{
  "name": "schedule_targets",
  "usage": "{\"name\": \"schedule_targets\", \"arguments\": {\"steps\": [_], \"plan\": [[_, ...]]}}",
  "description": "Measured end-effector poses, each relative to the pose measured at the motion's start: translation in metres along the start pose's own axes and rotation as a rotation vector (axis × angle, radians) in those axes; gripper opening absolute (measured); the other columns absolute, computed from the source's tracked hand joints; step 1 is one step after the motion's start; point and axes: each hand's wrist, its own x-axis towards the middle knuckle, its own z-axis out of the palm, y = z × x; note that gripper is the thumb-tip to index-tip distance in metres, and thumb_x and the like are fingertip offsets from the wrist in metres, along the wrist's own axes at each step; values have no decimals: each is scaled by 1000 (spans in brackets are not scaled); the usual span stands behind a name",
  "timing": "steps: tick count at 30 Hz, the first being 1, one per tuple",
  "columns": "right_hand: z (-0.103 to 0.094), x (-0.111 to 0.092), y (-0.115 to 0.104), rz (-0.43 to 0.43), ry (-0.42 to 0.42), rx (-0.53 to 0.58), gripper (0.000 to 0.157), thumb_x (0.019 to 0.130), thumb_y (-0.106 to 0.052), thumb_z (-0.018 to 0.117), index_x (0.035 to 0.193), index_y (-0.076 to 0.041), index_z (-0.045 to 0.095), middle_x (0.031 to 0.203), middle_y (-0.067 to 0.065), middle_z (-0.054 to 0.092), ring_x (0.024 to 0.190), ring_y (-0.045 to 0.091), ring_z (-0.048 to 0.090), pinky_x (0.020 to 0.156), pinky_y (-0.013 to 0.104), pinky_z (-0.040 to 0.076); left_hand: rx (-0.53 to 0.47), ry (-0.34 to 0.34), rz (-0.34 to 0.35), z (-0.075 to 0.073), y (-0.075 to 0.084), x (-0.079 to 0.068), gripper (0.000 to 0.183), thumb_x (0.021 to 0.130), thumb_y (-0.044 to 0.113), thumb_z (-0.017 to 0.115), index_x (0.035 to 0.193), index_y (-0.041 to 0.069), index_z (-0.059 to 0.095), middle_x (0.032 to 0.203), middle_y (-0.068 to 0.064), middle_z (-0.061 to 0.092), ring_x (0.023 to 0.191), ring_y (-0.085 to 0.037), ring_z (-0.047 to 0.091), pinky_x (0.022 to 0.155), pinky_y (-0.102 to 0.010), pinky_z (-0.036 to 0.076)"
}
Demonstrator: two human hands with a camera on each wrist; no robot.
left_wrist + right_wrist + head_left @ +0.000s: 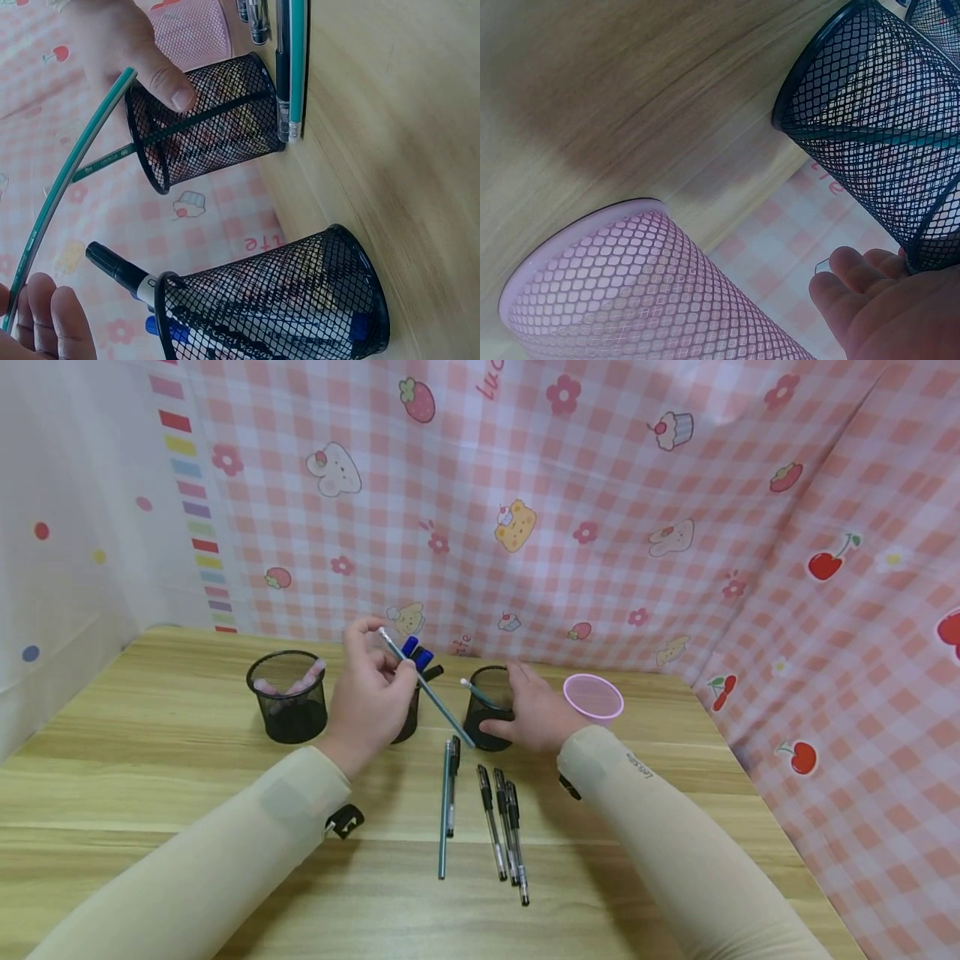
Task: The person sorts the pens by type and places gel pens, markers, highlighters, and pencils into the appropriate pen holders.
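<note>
My left hand [369, 706] pinches a green pencil [441, 703] near its white eraser end, and the pencil slants down to the right. Its other end is in front of a black mesh pen cup [480, 735]. My right hand [540, 710] grips that cup from the right, thumb on the near side; in the right wrist view the fingers [862, 281] reach around its far side. Another green pencil [109, 161] leans inside this cup. Just beyond my left hand stands a second mesh cup [270, 292] with black and blue markers, partly hidden in the head view.
A green pencil [444, 827] and several black pens [491, 822] lie on the wooden table [187, 860] in front of the cups. At the left stands a mesh cup [294, 718] with pink sticks; at the right, a pink mesh cup [594, 697]. Checked cloth [465, 468] hangs behind.
</note>
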Motion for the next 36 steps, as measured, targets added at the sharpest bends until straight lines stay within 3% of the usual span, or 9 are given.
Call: {"name": "schedule_targets", "arguments": {"steps": [21,28,36], "plan": [[-1,-2,-1,2,-1,7,116,93,-59,74,170,-5,7,177,18,11,164,32,15,132,47,19,-150,241,48,5,-8,9,46,104,5,55,142,7,30,86,-10,63,67,-12,57,62,-21,48],[-1,-2,-1,-1,-7,2,116,93,-60,74,170,-4,7,177,18,11,165,32,14,133,47,18,-181,289,96,7,-10,11,44,104,2,55,140,5,31,91,-7,62,63,-7,56,60,-19,47],[-1,-2,-1,-3,-1,7,116,92,-59,75,169,-3,9,177,18,12,164,32,15,133,47,18,-165,320,144,14,-16,11,41,105,4,56,139,2,33,97,-4,57,71,-7,58,65,-17,47]]}}
